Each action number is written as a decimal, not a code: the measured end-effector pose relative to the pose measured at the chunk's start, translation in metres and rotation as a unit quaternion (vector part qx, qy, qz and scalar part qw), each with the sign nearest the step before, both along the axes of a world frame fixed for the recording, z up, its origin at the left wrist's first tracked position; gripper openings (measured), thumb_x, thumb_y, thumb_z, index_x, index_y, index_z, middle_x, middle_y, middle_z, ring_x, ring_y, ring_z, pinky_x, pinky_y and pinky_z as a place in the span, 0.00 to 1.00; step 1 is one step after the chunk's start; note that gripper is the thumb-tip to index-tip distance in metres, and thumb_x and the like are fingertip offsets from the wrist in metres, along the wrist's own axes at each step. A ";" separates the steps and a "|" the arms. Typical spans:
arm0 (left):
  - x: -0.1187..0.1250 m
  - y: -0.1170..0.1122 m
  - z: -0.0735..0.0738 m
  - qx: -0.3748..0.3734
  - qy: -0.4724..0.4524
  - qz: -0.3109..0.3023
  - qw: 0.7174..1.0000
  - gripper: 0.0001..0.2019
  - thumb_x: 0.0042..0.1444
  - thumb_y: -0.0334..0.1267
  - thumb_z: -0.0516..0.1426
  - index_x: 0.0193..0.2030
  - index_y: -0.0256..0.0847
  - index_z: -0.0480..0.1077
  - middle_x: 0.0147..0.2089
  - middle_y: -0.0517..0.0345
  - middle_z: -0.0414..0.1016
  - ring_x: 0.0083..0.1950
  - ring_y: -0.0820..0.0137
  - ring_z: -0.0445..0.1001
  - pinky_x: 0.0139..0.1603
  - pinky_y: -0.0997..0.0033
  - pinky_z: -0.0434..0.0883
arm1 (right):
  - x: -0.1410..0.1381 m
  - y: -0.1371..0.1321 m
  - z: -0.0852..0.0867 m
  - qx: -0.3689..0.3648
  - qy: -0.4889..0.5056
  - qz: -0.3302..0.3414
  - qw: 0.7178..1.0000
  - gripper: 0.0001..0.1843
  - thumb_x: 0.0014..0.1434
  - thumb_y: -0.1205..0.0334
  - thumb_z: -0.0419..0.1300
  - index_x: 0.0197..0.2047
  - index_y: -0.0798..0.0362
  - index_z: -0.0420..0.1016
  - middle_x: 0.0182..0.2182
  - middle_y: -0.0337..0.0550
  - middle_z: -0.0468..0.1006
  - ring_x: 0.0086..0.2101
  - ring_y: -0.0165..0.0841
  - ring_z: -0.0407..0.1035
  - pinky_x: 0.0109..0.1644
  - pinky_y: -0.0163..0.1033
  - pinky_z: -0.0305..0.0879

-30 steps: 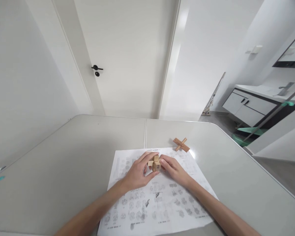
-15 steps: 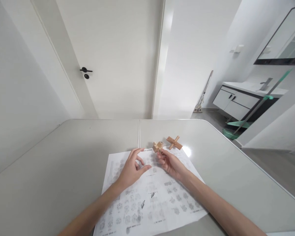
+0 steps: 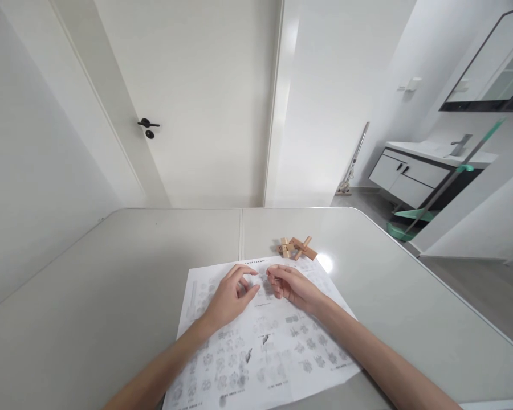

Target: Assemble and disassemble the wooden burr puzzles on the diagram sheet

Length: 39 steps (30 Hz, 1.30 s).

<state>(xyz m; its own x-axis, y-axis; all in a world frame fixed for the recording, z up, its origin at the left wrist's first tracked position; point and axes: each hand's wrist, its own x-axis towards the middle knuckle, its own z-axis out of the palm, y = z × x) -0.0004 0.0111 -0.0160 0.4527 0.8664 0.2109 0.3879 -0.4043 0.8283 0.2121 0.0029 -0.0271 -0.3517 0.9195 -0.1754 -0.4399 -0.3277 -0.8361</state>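
Observation:
My left hand (image 3: 231,296) rests over a printed paper sheet (image 3: 282,324), its thumb and fingers apart in a loose curve with nothing between them. Across a small gap, my right hand (image 3: 291,286) hovers above the same sheet. Its fingers are bent loosely and I see no object in them. Just beyond the sheet's far edge lies a small interlocking wooden block puzzle (image 3: 285,247). Against its right side is a cross-shaped wooden piece (image 3: 304,249), made of a flat strip and a crossing stick. Neither hand touches the wood.
A pale table (image 3: 89,285) with a centre seam carries everything. Behind it stands a white door (image 3: 205,102) with a black handle (image 3: 149,122). To the right are a mop (image 3: 354,159), a sink cabinet (image 3: 410,173) and a green dustpan (image 3: 399,230).
My right hand has let go of the wooden block puzzle, which now lies beside the cross-shaped piece. That hand has drawn back slightly towards me. My left hand has barely moved.

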 end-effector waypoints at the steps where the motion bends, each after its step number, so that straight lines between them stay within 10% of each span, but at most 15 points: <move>1: 0.000 0.000 -0.001 0.002 0.004 -0.004 1.000 0.10 0.63 0.45 0.58 0.48 0.46 0.72 0.50 0.54 0.71 0.34 0.73 0.73 0.30 0.74 0.72 | 0.000 0.000 0.001 0.002 -0.009 0.001 1.000 0.16 0.58 0.53 0.70 0.30 0.56 0.73 0.26 0.35 0.70 0.21 0.23 0.62 0.27 0.32 0.65; 17: -0.011 0.016 -0.003 0.039 0.128 -0.014 0.991 0.10 0.65 0.43 0.55 0.40 0.44 0.76 0.30 0.62 0.74 0.26 0.73 0.67 0.29 0.73 0.65 | 0.013 0.007 -0.013 0.083 -0.093 -0.033 0.992 0.19 0.57 0.46 0.69 0.32 0.54 0.71 0.26 0.34 0.70 0.22 0.26 0.62 0.29 0.36 0.61; 39: -0.012 0.023 -0.013 0.253 0.273 0.045 0.927 0.04 0.64 0.37 0.53 0.41 0.43 0.68 0.32 0.61 0.73 0.33 0.67 0.74 0.37 0.67 0.68 | 0.013 0.005 -0.007 0.058 -0.078 -0.022 0.995 0.19 0.56 0.46 0.69 0.32 0.53 0.73 0.26 0.35 0.70 0.22 0.26 0.61 0.30 0.37 0.60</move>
<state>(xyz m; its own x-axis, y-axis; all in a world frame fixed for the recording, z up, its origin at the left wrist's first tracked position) -0.0123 0.0345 -0.0287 0.5429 0.7587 0.3600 0.7445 -0.6332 0.2116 0.2253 0.0076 -0.0345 -0.2880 0.9505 -0.1163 -0.3127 -0.2082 -0.9268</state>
